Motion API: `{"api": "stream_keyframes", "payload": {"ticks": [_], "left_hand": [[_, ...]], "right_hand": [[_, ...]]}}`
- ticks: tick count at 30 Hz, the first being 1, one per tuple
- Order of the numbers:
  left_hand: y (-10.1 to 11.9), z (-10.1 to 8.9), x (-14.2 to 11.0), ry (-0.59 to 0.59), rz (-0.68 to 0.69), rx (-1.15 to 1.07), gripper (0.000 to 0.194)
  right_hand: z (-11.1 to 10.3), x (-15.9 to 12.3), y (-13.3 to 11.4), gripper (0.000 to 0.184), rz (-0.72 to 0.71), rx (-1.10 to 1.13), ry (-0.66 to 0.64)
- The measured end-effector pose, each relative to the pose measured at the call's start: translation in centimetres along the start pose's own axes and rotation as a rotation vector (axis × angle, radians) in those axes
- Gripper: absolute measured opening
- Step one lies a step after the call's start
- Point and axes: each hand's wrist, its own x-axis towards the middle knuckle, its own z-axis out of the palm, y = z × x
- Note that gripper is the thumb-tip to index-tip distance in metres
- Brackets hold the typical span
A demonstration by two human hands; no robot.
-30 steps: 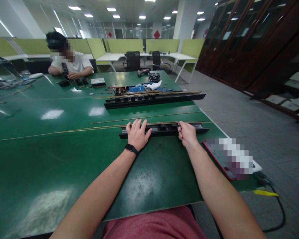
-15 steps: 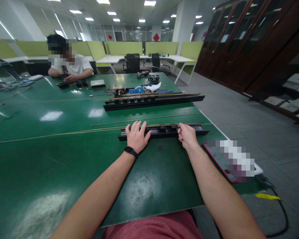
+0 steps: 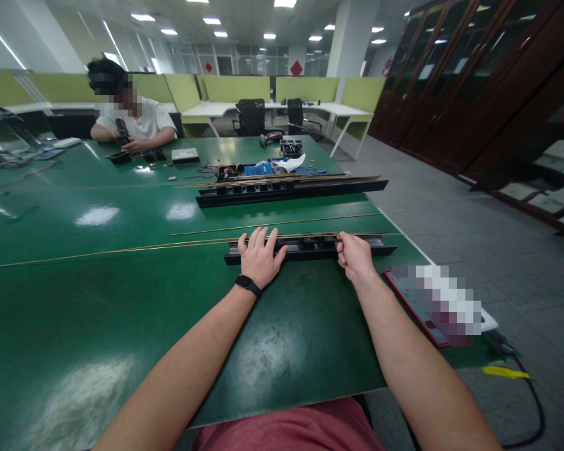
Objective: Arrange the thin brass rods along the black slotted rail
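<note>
A black channel-shaped rail (image 3: pixel 305 255) lies across the green table in front of me, with small black blocks (image 3: pixel 308 238) inside it. Long thin brass-coloured rods (image 3: pixel 169 245) run along the rail and stick out far to the left. My left hand (image 3: pixel 259 255) rests on the rail's left part, fingers spread over the rods. Toward the right part, my right hand (image 3: pixel 355 255) is closed in a pinch at the rods; what sits between its fingertips is hidden. Another thin rod (image 3: pixel 272 224) lies on the table just behind the rail.
Beyond, a second black rail (image 3: pixel 291 193) carries more rods, with blue material (image 3: pixel 261 169) behind it. A power drill (image 3: pixel 270 138) lies farther back. A red-edged tablet-like device (image 3: pixel 413 300) is by the right edge. A co-worker (image 3: pixel 141 125) sits at the far left.
My hands and the rail hold nearly the same places; the view has shifted very slightly. The co-worker's hands and the dark tool they hold have moved a little.
</note>
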Motion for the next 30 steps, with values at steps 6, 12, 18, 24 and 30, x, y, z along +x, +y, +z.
{"api": "stream_keyframes", "payload": {"ticks": [6, 12, 18, 24, 30], "left_hand": [[-0.08, 0.12, -0.02, -0.002, -0.004, -0.028, 0.051], [-0.12, 0.11, -0.02, -0.011, -0.009, -0.024, 0.051], [-0.17, 0.15, -0.05, -0.015, -0.007, -0.002, 0.052], [-0.15, 0.07, -0.03, -0.022, -0.014, -0.023, 0.052], [-0.14, -0.04, -0.04, -0.025, -0.017, -0.023, 0.052]], "right_hand": [[0.12, -0.12, -0.15, 0.015, -0.012, 0.001, 0.002], [0.07, 0.02, 0.07, 0.017, -0.016, 0.001, -0.006], [0.1, 0.05, 0.17, 0.015, -0.02, -0.005, -0.003], [0.14, 0.06, 0.14, 0.018, -0.02, 0.002, 0.005], [0.17, 0.02, 0.12, 0.019, -0.017, 0.003, 0.015]]}}
